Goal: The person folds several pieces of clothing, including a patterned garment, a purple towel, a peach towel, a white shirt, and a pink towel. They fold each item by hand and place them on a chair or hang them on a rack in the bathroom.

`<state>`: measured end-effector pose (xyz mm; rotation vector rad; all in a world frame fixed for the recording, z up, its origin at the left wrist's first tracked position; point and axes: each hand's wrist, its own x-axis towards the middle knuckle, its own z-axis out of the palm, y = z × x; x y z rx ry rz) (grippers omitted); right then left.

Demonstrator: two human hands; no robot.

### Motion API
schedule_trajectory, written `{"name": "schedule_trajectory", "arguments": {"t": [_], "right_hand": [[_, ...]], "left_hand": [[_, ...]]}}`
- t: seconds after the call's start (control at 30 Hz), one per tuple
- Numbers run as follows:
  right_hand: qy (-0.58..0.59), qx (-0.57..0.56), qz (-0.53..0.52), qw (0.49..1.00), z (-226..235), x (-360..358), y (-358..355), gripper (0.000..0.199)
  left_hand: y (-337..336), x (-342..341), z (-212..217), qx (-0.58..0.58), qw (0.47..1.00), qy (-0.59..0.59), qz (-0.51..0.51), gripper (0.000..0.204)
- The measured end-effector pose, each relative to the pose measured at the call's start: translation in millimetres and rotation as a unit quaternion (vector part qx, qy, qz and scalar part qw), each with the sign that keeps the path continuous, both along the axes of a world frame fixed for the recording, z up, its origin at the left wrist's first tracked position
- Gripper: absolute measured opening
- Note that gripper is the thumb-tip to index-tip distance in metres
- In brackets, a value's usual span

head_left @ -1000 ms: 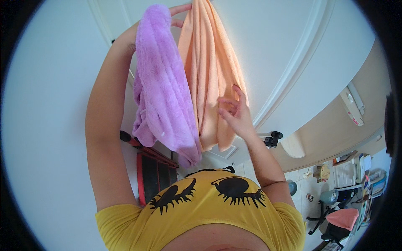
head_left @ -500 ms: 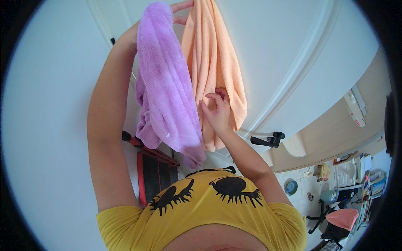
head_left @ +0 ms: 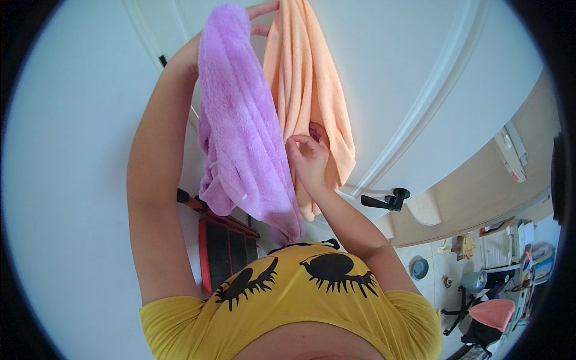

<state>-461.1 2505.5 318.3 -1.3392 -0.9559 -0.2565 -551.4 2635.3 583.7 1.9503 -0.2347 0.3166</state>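
Reaching high with the left hand (head_left: 262, 10), mostly hidden behind a purple plush cloth (head_left: 240, 114), with just two fingers showing, stretched toward the upper end of a peach cloth (head_left: 329, 111). Cannot tell any grip or release there from so little in sight. Working lower with the right hand (head_left: 310, 161), set against the front of the peach cloth, among its folds. Showing thumb and forefinger drawn together there, close to the right edge of the purple plush cloth, with the other fingers curled and partly lost in the fold. Cannot tell a pinch on the fabric from a mere touch. Hanging side by side, purple on the left in front of the left wrist, peach on the right, both long and loosely creased, both in front of a white door (head_left: 414, 90). Fitted with a black handle (head_left: 393, 200), to the right of the right forearm. Dressed in a yellow shirt (head_left: 294, 303), printed with black lashed eyes, just below the purple plush cloth. Set farther off to the right, on a pale tiled floor (head_left: 437, 278), near a teal basin (head_left: 419, 268): a small stool (head_left: 464, 246)
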Motion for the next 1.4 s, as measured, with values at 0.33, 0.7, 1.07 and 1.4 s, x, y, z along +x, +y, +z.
{"name": "schedule_trajectory", "arguments": {"t": [0.33,0.7,1.07,1.4], "right_hand": [[0.179,-0.050,0.132,0.974,-21.6,14.1,-30.9,0.005],[0.231,-0.058,0.259,0.936,-42.4,31.1,-90.9,0.005],[-0.060,-0.869,0.067,0.486,-388.6,166.4,-467.9,0.035],[0.017,-0.819,-0.115,0.562,-378.6,263.8,-535.9,0.032]], "left_hand": [[5.3,-3.5,-13.0,0.093,0.974,-0.008,0.206,0.073],[7.3,-26.8,-47.6,-0.140,0.954,-0.130,0.230,0.055],[-57.8,-52.4,-40.2,-0.029,0.863,-0.152,0.481,0.045],[-75.4,-28.6,-31.7,-0.078,0.846,-0.259,0.460,0.023]]}}
